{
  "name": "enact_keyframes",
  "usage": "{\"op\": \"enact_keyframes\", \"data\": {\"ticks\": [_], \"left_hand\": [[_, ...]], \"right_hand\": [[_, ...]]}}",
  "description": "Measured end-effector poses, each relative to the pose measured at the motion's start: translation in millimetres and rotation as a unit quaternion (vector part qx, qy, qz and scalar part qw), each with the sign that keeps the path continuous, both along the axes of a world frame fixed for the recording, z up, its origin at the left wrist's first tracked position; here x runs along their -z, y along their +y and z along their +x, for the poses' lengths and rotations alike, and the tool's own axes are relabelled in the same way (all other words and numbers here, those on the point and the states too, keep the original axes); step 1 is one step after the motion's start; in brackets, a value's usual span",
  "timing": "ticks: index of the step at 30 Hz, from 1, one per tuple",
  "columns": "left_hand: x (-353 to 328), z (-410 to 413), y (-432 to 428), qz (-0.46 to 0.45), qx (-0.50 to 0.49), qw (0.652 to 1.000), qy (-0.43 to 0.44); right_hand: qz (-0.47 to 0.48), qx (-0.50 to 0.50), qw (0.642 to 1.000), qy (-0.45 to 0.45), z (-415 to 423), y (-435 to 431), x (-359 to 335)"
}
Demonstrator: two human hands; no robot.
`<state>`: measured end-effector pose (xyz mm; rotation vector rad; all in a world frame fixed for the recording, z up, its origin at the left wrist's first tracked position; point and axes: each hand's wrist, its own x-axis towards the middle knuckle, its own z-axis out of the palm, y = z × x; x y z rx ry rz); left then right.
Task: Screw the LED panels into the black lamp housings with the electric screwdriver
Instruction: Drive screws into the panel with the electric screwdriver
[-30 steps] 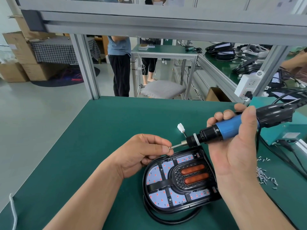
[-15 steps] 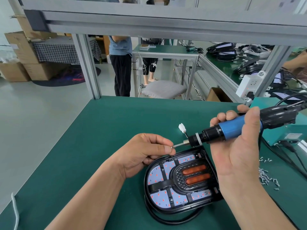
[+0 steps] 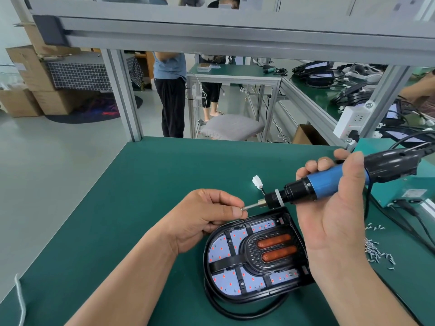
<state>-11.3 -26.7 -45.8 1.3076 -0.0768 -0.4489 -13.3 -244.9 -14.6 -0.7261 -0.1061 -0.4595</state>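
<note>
**Screw being set on the driver bit above the lamp housing**

Nearest the camera, a black lamp housing (image 3: 277, 289) is lying flat on the green table mat (image 3: 141, 184). The LED panel (image 3: 221, 248) is being shown face up inside it, and a black cable (image 3: 235, 312) is looped under its near edge. The housing's right edge is being covered by the right wrist, and its upper-left corner by the left hand (image 3: 207, 217). Just above the housing, a small screw (image 3: 242, 208) is being pinched between the curled thumb and forefinger of that hand, at the tip of the electric screwdriver (image 3: 334, 180). The screwdriver is being held clear of the housing, nearly level, its blue barrel being gripped by the right hand (image 3: 334, 220) with all fingers wrapped round it. A white connector (image 3: 257, 181) is lying just behind the bit. To the right, loose screws (image 3: 376, 250) are lying scattered near a teal box (image 3: 412, 184). Farther off, the view is being crossed by an aluminium frame (image 3: 235, 31), and beyond it a grey stool (image 3: 230, 128) and a standing person (image 3: 170, 90) are being seen.
</note>
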Motion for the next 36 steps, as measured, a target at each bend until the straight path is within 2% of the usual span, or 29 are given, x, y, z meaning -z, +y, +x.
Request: {"op": "enact_keyframes", "data": {"ticks": [11,21,26,29,32,36], "left_hand": [[3,1,-2,0.053,-0.033,0.997,-0.049],[-3,1,7,0.006,0.006,0.999,-0.035],[-5,-1,13,0.073,0.007,0.997,-0.037],[-5,-4,10,0.129,0.042,0.990,-0.040],[-4,-5,9,0.149,0.082,0.985,-0.041],[-6,-6,6,0.178,0.069,0.980,-0.054]], "right_hand": [[-0.004,0.014,0.999,0.040,2,6,-1],[0.082,0.007,0.993,0.079,5,0,-2],[0.101,0.007,0.993,0.057,3,-12,-18],[0.088,0.010,0.996,0.031,-2,-27,-25],[0.045,0.020,0.999,0.016,-11,-48,-24],[-0.020,0.019,1.000,-0.005,-27,-74,-15]]}}
